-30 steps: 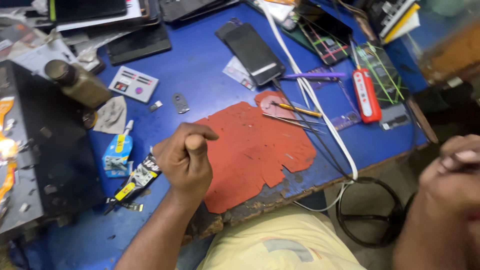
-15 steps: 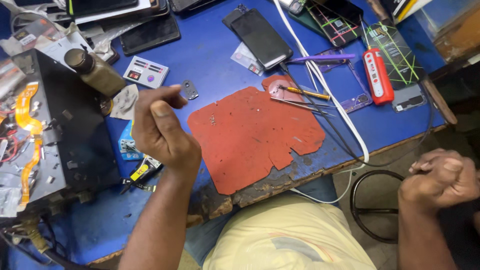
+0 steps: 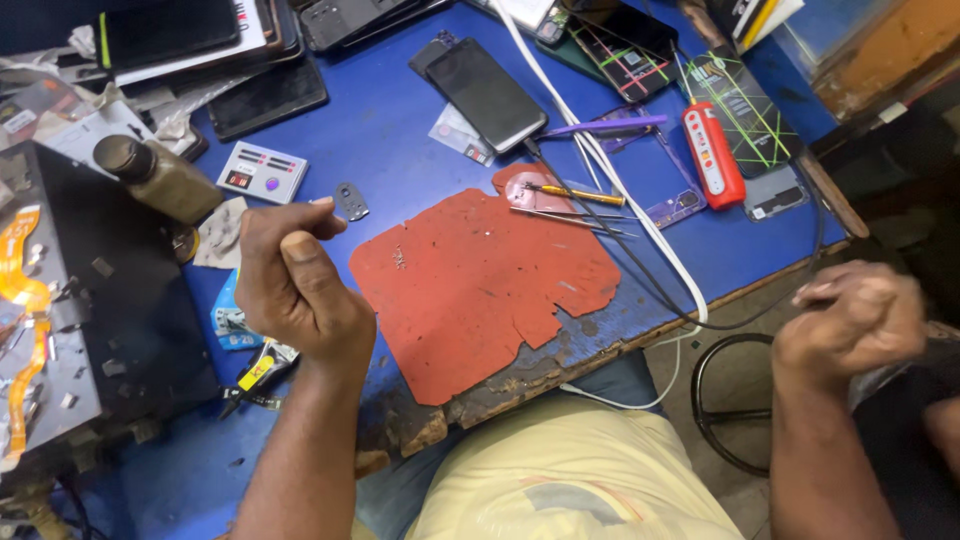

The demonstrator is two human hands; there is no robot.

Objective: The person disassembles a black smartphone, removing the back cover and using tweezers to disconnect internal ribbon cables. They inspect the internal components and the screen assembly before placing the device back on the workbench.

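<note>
I look down at a blue tabletop (image 3: 400, 150) full of phone parts. My left hand (image 3: 295, 285) is up over the tabletop, curled into a loose fist. The fingers are closed, but I cannot tell if something small is pinched inside. Right by its fingertips lies a little grey metal piece (image 3: 351, 201), flat on the blue. It is near the hand but not touching it.

My right hand (image 3: 850, 320) is off the tabletop, out past its edge on the right. It is curled shut too, and I cannot see anything in it.

The red work mat (image 3: 480, 280) sits between my hands. It is bare in the middle. At its top edge lie tweezers (image 3: 570, 215) and a small yellow-handled tool (image 3: 565, 192). A dark phone (image 3: 487, 95) lies above them, whole and face up. A brown bottle (image 3: 160, 180) stands to the left, next to a black box (image 3: 90, 310) with an orange ribbon strip (image 3: 25, 290).

I think the work is only at its start. The tools lie untouched, nothing sits on the mat, and the phone looks unopened.
</note>
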